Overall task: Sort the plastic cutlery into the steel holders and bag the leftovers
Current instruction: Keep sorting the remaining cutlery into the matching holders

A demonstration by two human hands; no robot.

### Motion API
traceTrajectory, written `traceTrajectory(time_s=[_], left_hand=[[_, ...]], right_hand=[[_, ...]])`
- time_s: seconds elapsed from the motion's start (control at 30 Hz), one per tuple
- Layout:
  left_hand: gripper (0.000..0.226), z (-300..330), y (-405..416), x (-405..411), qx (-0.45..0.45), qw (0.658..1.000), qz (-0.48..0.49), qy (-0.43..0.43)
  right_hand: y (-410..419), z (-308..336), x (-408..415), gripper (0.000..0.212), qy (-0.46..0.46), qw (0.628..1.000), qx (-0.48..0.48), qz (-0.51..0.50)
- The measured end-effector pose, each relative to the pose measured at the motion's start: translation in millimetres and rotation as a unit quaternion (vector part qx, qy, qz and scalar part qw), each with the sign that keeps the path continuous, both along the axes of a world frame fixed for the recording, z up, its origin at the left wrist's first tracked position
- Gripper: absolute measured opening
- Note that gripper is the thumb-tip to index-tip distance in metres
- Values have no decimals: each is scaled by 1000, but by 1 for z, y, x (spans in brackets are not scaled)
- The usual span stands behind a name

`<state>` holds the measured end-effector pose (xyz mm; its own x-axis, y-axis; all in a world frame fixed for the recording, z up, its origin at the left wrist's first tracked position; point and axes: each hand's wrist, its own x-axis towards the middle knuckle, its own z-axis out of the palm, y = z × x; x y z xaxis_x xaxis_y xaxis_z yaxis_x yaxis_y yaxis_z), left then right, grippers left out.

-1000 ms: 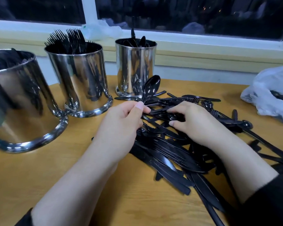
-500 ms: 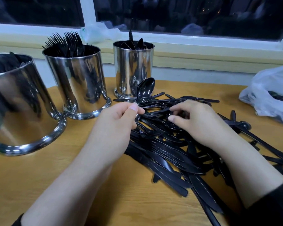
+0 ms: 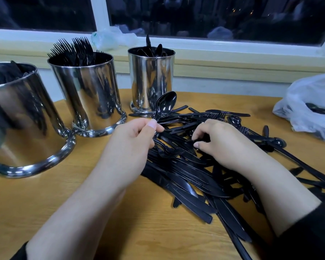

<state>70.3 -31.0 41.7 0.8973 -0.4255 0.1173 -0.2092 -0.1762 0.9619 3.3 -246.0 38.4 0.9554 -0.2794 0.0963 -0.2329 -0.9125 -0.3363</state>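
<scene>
Spoon (image 3: pixel 165 106) pinched higher in left hand (image 3: pixel 133 143), nearer spoon holder (image 3: pixel 151 79); right hand (image 3: pixel 221 143) curled, still picking through pile (image 3: pixel 191 177).

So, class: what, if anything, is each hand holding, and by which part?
The left hand pinches a black spoon by its handle, bowl up. The right hand curls into the cutlery pile; its hold cannot be told.

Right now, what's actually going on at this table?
A person is sorting black plastic cutlery. The left hand pinches a spoon by its handle, bowl raised above the pile of loose cutlery on the wooden table. The right hand rests curled in the pile, apparently picking at another piece. Three steel holders stand at the left: the middle holder shows fork tines, the right holder spoons. A white plastic bag lies at the far right.
</scene>
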Motion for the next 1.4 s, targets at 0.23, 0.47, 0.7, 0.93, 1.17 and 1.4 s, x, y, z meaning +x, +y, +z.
traceTrajectory(time_s=[0.23, 0.47, 0.7, 0.93, 1.17, 1.4], left_hand=[[30, 0, 1, 0, 0, 1000, 9, -8], [28, -2, 2, 3, 6, 995, 58, -78], [30, 2, -2, -1, 13, 999, 18, -36], [30, 5, -3, -13, -36, 986, -114, 113], [39, 5, -4, -13, -19, 983, -137, 118], [37, -4, -4, -13, 24, 982, -172, 69]], right_hand=[[-3, 9, -4, 19, -180, 980, 63, -48], [3, 19, -13, 20, -321, 916, 238, -38], [19, 21, -14, 24, -264, 897, 345, 83], [27, 12, -3, 33, -302, 872, 383, 33], [31, 11, -2, 17, -299, 837, 457, 41], [34, 11, -3, 10, -247, 868, 425, 77]])
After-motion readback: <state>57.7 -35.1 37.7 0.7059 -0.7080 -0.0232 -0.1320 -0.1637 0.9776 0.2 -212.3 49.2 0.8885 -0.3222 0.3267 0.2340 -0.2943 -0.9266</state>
